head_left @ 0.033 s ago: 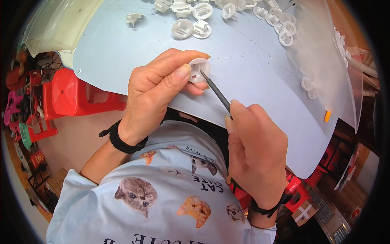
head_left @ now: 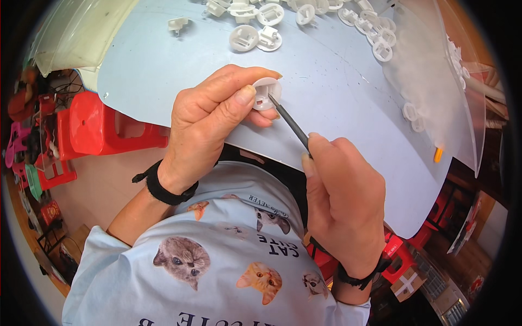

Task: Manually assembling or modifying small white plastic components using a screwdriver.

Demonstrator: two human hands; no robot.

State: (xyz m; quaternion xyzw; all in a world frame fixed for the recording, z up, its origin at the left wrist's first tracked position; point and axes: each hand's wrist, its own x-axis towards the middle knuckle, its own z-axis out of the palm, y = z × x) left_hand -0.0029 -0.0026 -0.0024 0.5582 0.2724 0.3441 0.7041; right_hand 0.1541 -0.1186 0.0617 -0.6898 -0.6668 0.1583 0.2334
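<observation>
Nothing moved: left hand (head_left: 217, 117) still grips disc (head_left: 266, 92).

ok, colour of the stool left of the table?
Red stool, clearest in the head view.

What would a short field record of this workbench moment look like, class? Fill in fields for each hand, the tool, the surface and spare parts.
Left hand: left hand pinches a small round white plastic part in a fingertip grip
Right hand: right hand holds a thin dark metal pick
Tool tip: at the part's face
Surface: pale blue-grey table
Spare parts: pile of similar white plastic pieces at the far edge
</observation>
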